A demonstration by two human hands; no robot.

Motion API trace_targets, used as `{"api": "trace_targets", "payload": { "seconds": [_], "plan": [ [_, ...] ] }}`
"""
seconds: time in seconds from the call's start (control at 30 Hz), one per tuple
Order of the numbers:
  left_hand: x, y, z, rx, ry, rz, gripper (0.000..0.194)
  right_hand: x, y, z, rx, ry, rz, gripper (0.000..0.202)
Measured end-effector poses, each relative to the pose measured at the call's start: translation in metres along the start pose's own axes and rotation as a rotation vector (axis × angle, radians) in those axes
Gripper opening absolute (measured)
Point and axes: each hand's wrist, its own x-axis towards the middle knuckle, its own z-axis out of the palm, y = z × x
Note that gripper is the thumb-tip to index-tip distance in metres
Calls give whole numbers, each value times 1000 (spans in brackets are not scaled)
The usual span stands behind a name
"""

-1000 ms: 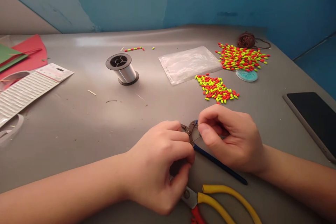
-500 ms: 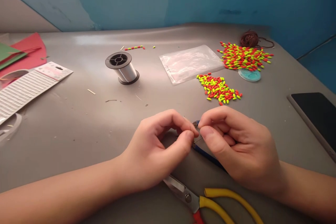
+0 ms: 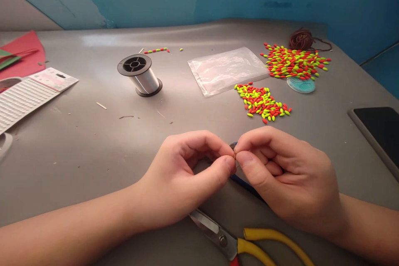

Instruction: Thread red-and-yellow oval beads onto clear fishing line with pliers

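My left hand [image 3: 190,170] pinches thumb and forefinger together near the middle of the view. Its fingertips meet those of my right hand [image 3: 286,174], which pinches in the same way. Something thin, perhaps a thread or wire, shows between the tips, but it is too small to make out. Under the hands lies a blue-handled tool [image 3: 246,187], mostly hidden by my right hand. Closer to me, scissors [image 3: 222,239] with yellow and red handles rest on the table. Beyond the fingers lies a small pile of red and yellow-green beads [image 3: 262,102].
A spool of clear line [image 3: 145,79] stands left of a plastic bag [image 3: 227,70]. A larger bead pile [image 3: 291,62], a turquoise disc [image 3: 301,85] and a brown yarn ball [image 3: 301,40] sit far right. A phone [image 3: 380,133] lies at right, a white textured sheet [image 3: 34,95] at left.
My two hands' fingertips have come together; a small gap showed between them before. The camera view has shifted slightly, while the things on the table stay in place.
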Motion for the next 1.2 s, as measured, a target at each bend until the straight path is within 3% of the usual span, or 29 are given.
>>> {"api": "trace_targets", "payload": {
  "seconds": [0.27,0.47,1.2],
  "plan": [
    [-1,2,-1,0,-6,-15,6,-1,0,0,-24,20,-14,14],
    [-1,5,-1,-33,-21,-126,9,-1,-1,-1,15,6,-1,18],
    [-1,6,-3,-37,-47,-144,11,-1,1,0,12,-7,-5,17]
  ]
}}
